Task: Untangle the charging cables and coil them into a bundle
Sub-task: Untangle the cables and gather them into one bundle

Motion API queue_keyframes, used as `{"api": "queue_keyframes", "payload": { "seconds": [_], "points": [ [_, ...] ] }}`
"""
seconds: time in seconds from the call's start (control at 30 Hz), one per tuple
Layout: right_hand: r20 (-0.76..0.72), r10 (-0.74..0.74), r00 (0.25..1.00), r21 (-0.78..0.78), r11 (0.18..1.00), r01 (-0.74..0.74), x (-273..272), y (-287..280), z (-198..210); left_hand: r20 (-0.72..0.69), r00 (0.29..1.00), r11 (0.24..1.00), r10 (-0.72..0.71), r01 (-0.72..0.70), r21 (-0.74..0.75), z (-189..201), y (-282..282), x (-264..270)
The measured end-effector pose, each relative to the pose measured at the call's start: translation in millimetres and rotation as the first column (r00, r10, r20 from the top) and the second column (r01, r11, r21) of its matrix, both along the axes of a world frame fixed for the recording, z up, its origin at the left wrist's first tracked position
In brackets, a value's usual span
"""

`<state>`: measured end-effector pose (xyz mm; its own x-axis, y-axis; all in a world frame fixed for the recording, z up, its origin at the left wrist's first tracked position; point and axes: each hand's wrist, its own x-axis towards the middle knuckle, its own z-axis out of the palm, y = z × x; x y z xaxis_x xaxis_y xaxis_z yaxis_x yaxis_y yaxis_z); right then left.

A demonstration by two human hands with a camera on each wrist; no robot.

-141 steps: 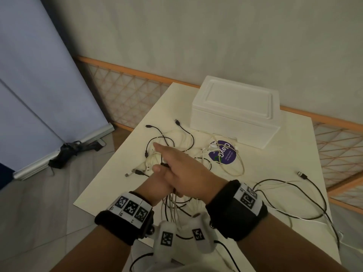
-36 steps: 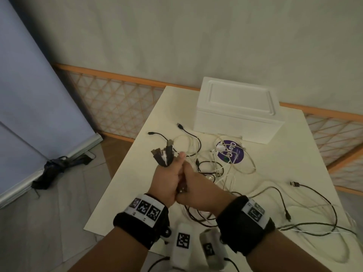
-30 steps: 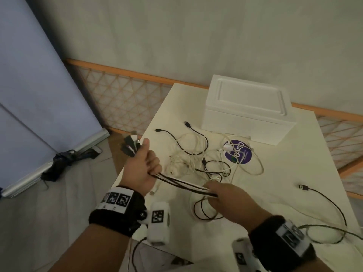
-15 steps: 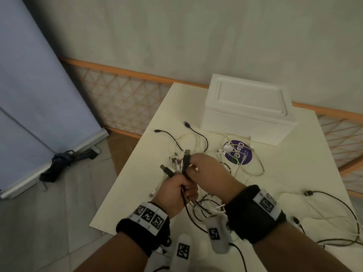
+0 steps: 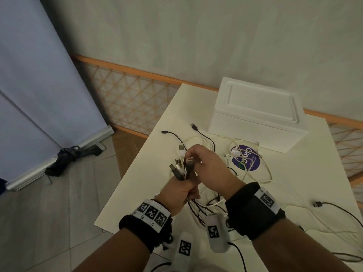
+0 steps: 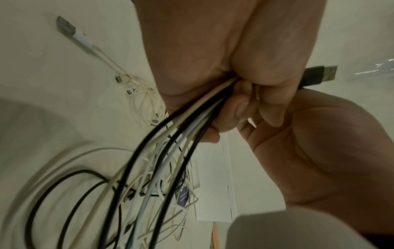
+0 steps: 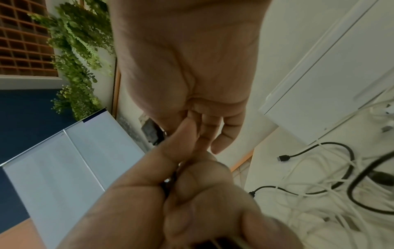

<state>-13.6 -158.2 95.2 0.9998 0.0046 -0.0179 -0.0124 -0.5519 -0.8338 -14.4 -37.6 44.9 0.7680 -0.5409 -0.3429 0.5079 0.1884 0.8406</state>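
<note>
My left hand [image 5: 178, 191] grips a bundle of black and white charging cables [image 5: 180, 169] in its fist above the table's left edge, with the plug ends sticking up. In the left wrist view the cables [image 6: 181, 134] stream out of the fist [image 6: 213, 59] down to a tangle on the table. My right hand [image 5: 208, 169] sits against the top of the fist, its curled fingers pinching the plug ends. In the right wrist view, its palm [image 7: 187, 67] faces my left hand [image 7: 181, 202].
More white cable [image 5: 253, 173] and black cable [image 5: 343, 213] lie spread over the white table [image 5: 294, 183]. A white foam box [image 5: 255, 122] stands at the back, with a purple round sticker [image 5: 247, 160] before it. The table's left edge [image 5: 127, 183] drops to the floor.
A second ago my hands were apart, with cables stretched between them. The right hand has come back to the left fist and now holds the plug ends on top.
</note>
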Motion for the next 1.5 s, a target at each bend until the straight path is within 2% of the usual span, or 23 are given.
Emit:
{"api": "queue_keyframes", "payload": {
  "seconds": [0.17,0.3,0.47,0.57,0.67,0.73,0.83,0.9,0.97,1.0,1.1,1.23,1.37,1.43,1.5],
  "points": [
    [0.058,-0.016,0.998,0.079,0.997,0.012,3,0,-2,-0.017,1.000,0.999,-0.016,0.017,0.039,1,1,4],
    [0.094,0.089,0.992,-0.038,0.996,-0.085,2,-3,2,-0.022,0.998,0.997,-0.059,0.060,0.056,1,1,4],
    [0.077,0.110,0.991,-0.097,0.990,-0.102,3,-6,5,-0.038,0.994,0.993,-0.102,0.104,0.056,2,2,4],
    [0.035,0.146,0.989,-0.081,0.986,-0.143,1,-6,4,-0.059,0.995,0.994,-0.086,0.089,0.058,2,2,2],
    [0.060,0.112,0.992,-0.017,0.994,-0.111,0,-7,-6,-0.090,0.996,0.999,-0.014,0.017,0.035,7,1,0],
    [-0.042,0.150,0.988,0.069,0.987,-0.146,-6,-5,-18,-0.121,0.991,0.997,0.062,-0.067,-0.040,12,0,2],
    [-0.339,0.280,0.898,0.123,0.960,-0.253,-23,5,-36,-0.161,0.976,0.976,0.146,-0.169,-0.139,15,5,8],
    [-0.410,0.299,0.861,0.005,0.945,-0.326,-36,5,-42,-0.195,0.962,0.950,0.193,-0.233,-0.206,15,12,16],
    [-0.356,0.312,0.881,-0.225,0.886,-0.405,-48,-6,-43,-0.268,0.920,0.910,0.286,-0.349,-0.226,11,26,26],
    [-0.315,0.319,0.894,-0.282,0.868,-0.409,-56,-16,-43,-0.294,0.900,0.893,0.322,-0.392,-0.220,10,36,29],
    [-0.283,0.273,0.919,-0.328,0.873,-0.360,-81,-48,-32,-0.338,0.847,0.860,0.410,-0.483,-0.167,-1,66,33],
    [-0.378,0.078,0.923,-0.451,0.855,-0.257,-116,-94,-35,-0.392,0.746,0.811,0.539,-0.584,0.004,-25,90,30],
    [-0.462,-0.139,0.876,-0.561,0.810,-0.167,-142,-116,-61,-0.420,0.676,0.786,0.605,-0.591,0.181,-64,96,20],
    [-0.517,-0.172,0.839,-0.620,0.751,-0.228,-144,-117,-76,-0.428,0.658,0.782,0.619,-0.568,0.259,-82,92,13],
    [-0.529,-0.170,0.832,-0.681,0.670,-0.296,-138,-111,-85,-0.407,0.660,0.775,0.632,-0.542,0.325,-95,88,8]
  ]
}}
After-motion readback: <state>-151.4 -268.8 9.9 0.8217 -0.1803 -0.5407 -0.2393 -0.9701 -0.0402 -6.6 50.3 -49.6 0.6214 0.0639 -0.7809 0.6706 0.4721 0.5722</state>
